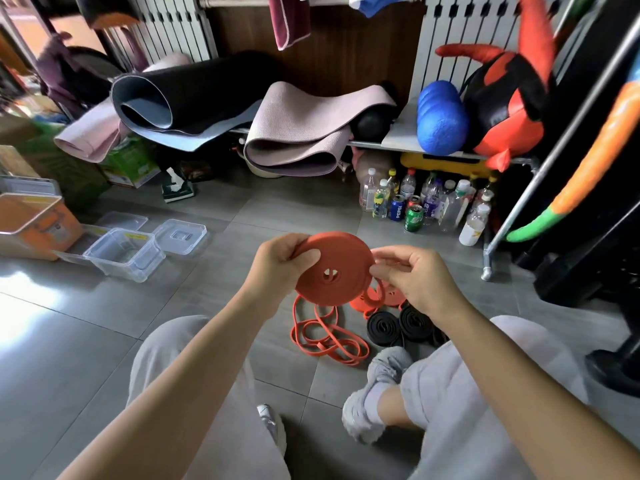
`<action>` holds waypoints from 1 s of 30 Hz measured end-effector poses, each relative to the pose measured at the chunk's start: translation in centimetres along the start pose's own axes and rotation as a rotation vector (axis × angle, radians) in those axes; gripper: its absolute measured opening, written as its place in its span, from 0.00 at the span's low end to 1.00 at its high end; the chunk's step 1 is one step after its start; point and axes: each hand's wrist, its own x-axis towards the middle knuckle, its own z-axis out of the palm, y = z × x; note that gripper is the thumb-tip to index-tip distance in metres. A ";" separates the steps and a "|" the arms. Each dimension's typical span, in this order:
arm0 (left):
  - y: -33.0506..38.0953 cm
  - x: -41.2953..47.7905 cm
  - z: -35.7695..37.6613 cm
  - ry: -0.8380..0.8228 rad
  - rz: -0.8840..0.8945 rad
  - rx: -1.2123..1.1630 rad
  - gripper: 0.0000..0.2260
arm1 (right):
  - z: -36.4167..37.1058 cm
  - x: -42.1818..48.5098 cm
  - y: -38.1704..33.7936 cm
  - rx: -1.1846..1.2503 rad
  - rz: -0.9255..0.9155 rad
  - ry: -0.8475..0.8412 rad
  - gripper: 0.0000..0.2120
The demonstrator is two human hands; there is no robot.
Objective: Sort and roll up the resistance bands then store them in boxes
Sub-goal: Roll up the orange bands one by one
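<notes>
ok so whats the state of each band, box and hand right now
orange coil: rolled, held up in both hands
loose orange loops: unrolled, on the floor
black bands: rolled, on the floor
clear box: open, lid off
lid: on the floor beside it
left hand: grips the coil
right hand: pinches the coil's edge

The only lettering I can read is "PEPSI", printed vertically on the blue can (397,208) standing among the bottles on the floor; the labels on the green can (413,219) and the cardboard boxes are too blurred for me.
</notes>
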 end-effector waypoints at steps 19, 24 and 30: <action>-6.0 20.8 6.4 -0.126 -0.152 -0.117 0.06 | -2.8 19.1 7.0 -0.127 0.211 -0.083 0.07; -14.1 25.1 10.4 -0.153 -0.341 -0.162 0.08 | -1.2 22.9 16.3 -0.069 0.380 -0.081 0.08; -24.7 31.0 14.9 -0.007 -0.617 -0.263 0.04 | 0.7 28.2 29.7 -0.014 0.627 -0.012 0.04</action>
